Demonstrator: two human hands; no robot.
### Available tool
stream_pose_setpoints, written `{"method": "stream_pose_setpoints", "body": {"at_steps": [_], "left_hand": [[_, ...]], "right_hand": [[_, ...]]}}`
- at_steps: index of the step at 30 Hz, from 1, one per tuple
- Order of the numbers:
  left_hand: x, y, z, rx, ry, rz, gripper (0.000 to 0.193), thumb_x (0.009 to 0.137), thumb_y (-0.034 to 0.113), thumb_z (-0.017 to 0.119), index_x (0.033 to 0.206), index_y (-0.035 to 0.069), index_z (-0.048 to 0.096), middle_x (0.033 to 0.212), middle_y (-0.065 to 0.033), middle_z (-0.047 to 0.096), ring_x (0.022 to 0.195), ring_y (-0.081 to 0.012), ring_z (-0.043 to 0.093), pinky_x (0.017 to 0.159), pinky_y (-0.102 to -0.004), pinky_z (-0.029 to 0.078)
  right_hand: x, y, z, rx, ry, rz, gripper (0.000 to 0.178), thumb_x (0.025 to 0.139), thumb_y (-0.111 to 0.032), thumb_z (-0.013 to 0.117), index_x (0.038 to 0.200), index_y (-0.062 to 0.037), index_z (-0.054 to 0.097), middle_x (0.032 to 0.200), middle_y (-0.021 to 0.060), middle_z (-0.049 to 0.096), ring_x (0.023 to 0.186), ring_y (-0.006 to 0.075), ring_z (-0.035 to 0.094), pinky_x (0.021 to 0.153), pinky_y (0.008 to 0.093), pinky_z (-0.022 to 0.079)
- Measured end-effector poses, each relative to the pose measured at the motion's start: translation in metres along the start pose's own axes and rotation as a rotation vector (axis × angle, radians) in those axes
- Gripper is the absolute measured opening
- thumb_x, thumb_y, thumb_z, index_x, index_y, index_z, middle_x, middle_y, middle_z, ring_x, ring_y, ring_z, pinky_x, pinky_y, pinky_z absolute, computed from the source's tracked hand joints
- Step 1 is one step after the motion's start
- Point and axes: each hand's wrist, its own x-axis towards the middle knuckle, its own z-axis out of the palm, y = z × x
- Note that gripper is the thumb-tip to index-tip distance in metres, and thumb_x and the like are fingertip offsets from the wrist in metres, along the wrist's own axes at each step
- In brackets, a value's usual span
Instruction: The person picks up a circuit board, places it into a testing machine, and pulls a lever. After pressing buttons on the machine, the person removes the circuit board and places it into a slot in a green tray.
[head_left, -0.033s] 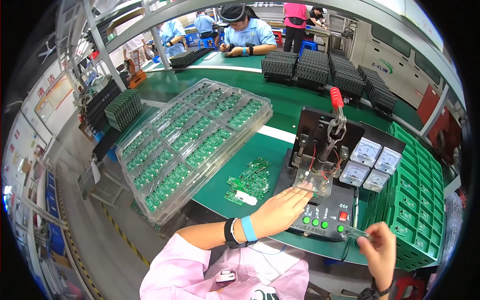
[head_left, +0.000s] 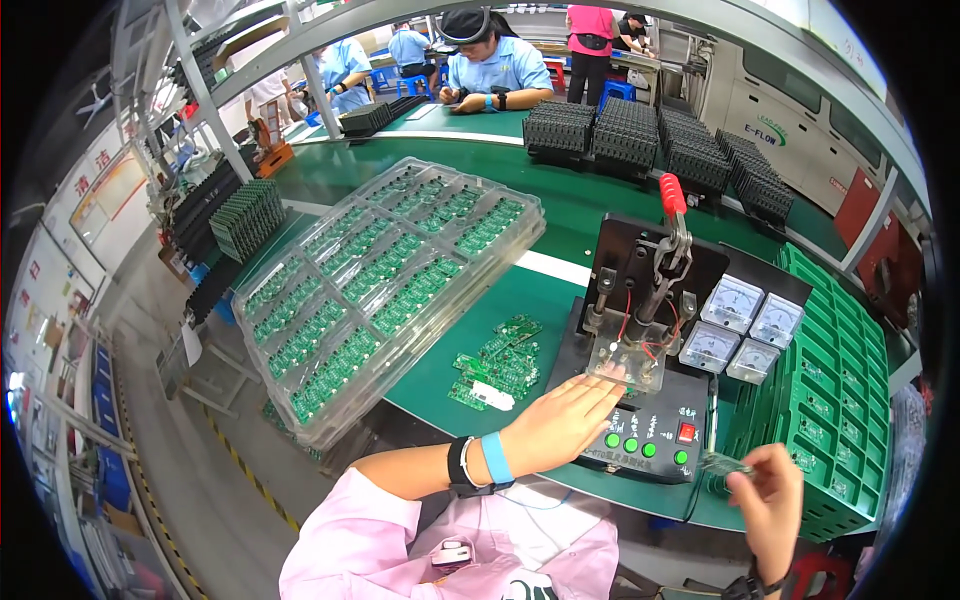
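My left hand (head_left: 560, 420) lies flat on the front of the test fixture (head_left: 585, 350), fingers stretched out and holding nothing I can see. Its fingertips reach the edge of the clear plate (head_left: 630, 362) under a toggle clamp with a red handle (head_left: 673, 195); what lies beneath the plate is hard to make out. My right hand (head_left: 768, 495) pinches a small circuit board (head_left: 725, 464) by one end, just right of the fixture's green buttons (head_left: 648, 450). Loose green circuit boards (head_left: 510, 365) lie in a heap left of the fixture.
A clear compartment tray (head_left: 530, 235) of boards stands at the left. Four-sided panel meters (head_left: 711, 347) sit beside the clamp. Stacked green crates (head_left: 770, 425) hold boards at the right. Black racks (head_left: 630, 145) line the far bench, where a co-worker (head_left: 500, 70) sits.
My right hand has shifted slightly to the right with the circuit board, away from the fixture's buttons. My left hand stays in place.
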Motion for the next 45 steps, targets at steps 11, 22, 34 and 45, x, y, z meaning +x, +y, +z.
{"method": "stream_pose_setpoints", "body": {"at_steps": [11, 22, 34, 45], "left_hand": [[0.002, 0.004, -0.004, 0.003, -0.14, -0.023, 0.058, 0.09, 0.033, 0.064, 0.13, -0.007, 0.049, 0.139, -0.0212, 0.049, 0.134, -0.0335, 0.043, 0.11, -0.0429, 0.037], [0.004, 0.014, -0.001, 0.082, -0.159, -0.067, 0.086, 0.082, 0.06, 0.063, 0.136, -0.005, 0.046, 0.138, -0.02, 0.049, 0.135, -0.0335, 0.042, 0.108, -0.0489, 0.034], [0.002, 0.018, -0.001, 0.104, -0.145, -0.057, 0.091, 0.081, 0.068, 0.059, 0.141, 0.001, 0.044, 0.139, -0.0192, 0.048, 0.137, -0.0337, 0.037, 0.109, -0.0532, 0.028], [0.008, 0.026, 0.003, 0.08, -0.099, -0.133, 0.087, 0.083, 0.066, 0.059, 0.137, -0.001, 0.047, 0.141, -0.0166, 0.048, 0.137, -0.0343, 0.037, 0.111, -0.0562, 0.025]], "right_hand": [[0.111, 0.05, -0.175, -0.142, 0.473, -0.272, 0.006, 0.098, -0.011, 0.053, 0.102, -0.006, 0.055, 0.079, -0.0016, 0.051, 0.068, 0.0055, 0.052, 0.059, 0.0194, 0.045], [0.229, 0.243, -0.299, -0.042, 0.579, 0.218, 0.025, 0.092, -0.015, 0.06, 0.114, -0.004, 0.056, 0.077, 0.0016, 0.055, 0.06, 0.0085, 0.053, 0.049, 0.0237, 0.045], [0.221, 0.205, -0.27, -0.901, 0.677, -0.162, 0.036, 0.083, -0.016, 0.067, 0.115, -0.0008, 0.06, 0.111, 0.0179, 0.06, 0.11, 0.0323, 0.055, 0.097, 0.0379, 0.043], [0.132, -0.039, -0.052, -0.804, 0.515, -0.678, 0.031, 0.082, -0.002, 0.064, 0.112, -0.0022, 0.056, 0.142, 0.0163, 0.041, 0.13, 0.0346, 0.043, 0.11, 0.042, 0.033]]}}
